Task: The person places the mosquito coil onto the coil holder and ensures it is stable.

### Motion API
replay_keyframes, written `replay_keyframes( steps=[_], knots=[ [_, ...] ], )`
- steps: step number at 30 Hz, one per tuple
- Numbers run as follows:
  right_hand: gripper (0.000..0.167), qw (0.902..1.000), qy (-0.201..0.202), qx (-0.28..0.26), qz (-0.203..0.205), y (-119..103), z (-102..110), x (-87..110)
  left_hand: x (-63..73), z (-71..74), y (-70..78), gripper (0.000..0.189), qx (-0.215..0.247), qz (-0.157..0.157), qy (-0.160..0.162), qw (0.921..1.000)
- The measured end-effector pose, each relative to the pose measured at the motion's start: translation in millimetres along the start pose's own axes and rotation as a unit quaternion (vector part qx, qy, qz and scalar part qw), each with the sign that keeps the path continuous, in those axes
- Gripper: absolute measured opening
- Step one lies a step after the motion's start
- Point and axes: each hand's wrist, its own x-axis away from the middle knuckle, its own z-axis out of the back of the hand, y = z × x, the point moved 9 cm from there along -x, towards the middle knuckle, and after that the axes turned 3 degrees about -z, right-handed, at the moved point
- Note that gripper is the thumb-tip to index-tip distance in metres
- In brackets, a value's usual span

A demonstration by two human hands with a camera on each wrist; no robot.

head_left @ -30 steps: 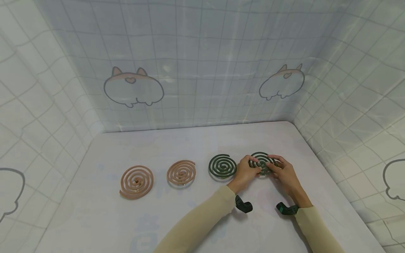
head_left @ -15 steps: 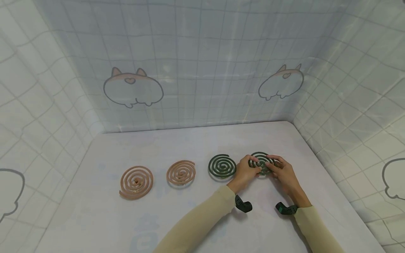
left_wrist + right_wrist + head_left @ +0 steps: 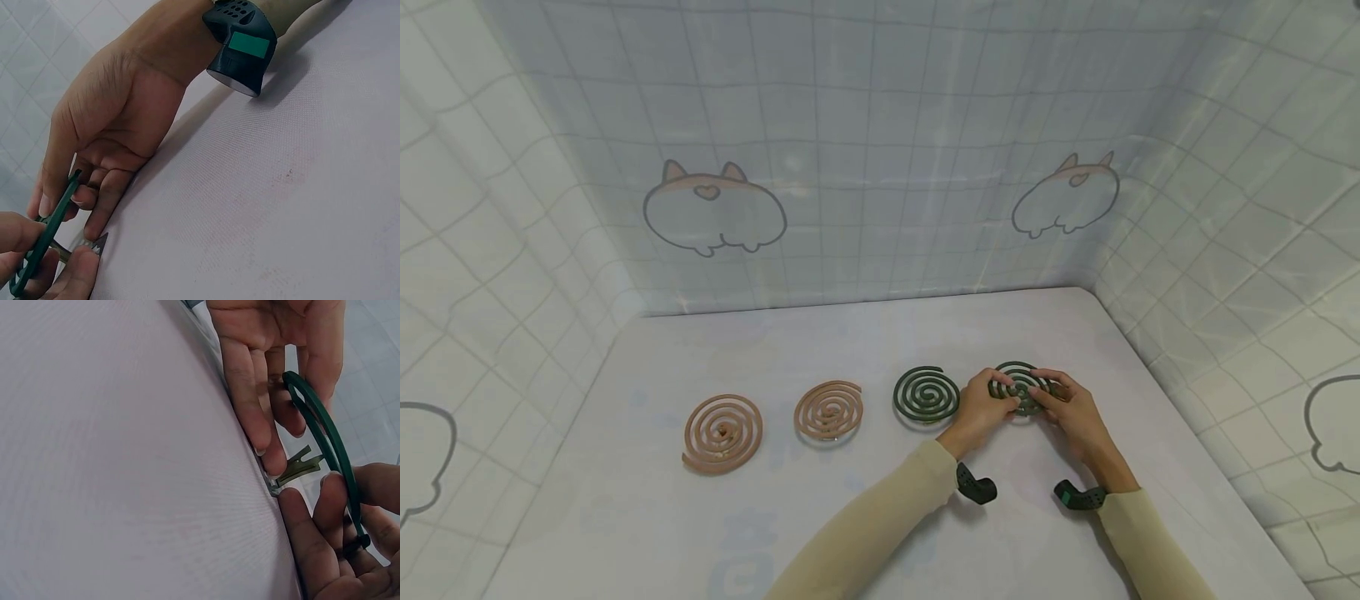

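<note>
My left hand [image 3: 982, 410] and right hand [image 3: 1077, 417] grip a green mosquito coil [image 3: 1017, 364] from its two sides, thumbs near its middle. Edge-on, the coil [image 3: 334, 440] stands tilted between the fingers in the right wrist view. Under it a small olive-coloured metal stand [image 3: 300, 469] pokes up, its foot at the fingertips close to the table. The left wrist view has the right hand [image 3: 119, 106] at the upper left, fingers bent at the coil [image 3: 53, 222], and the left hand's fingers [image 3: 78, 275] below. The coil's underside is partly hidden by fingers.
Another green mosquito coil [image 3: 927, 394] lies just left of my left hand. Farther left are two brown mosquito coils, one [image 3: 829, 410] near the middle and one [image 3: 723, 433] beyond it. They rest on a white table [image 3: 850, 533] walled by grid-patterned curtains [image 3: 880, 167].
</note>
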Motion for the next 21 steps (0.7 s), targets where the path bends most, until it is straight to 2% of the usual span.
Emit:
replay_keyframes(
  steps=[9, 21],
  knots=[
    [0.054, 0.9997, -0.005, 0.018, 0.019, -1.1, 0.2, -0.1, -0.5, -0.7, -2.0, 0.021, 0.007, 0.0, -0.006, 1.0],
    [0.056, 0.9999, -0.002, 0.01, 0.008, -3.8, -3.0, 0.4, -0.7, 0.0, -2.6, 0.022, 0.01, -0.001, -0.003, 0.9999]
  ],
)
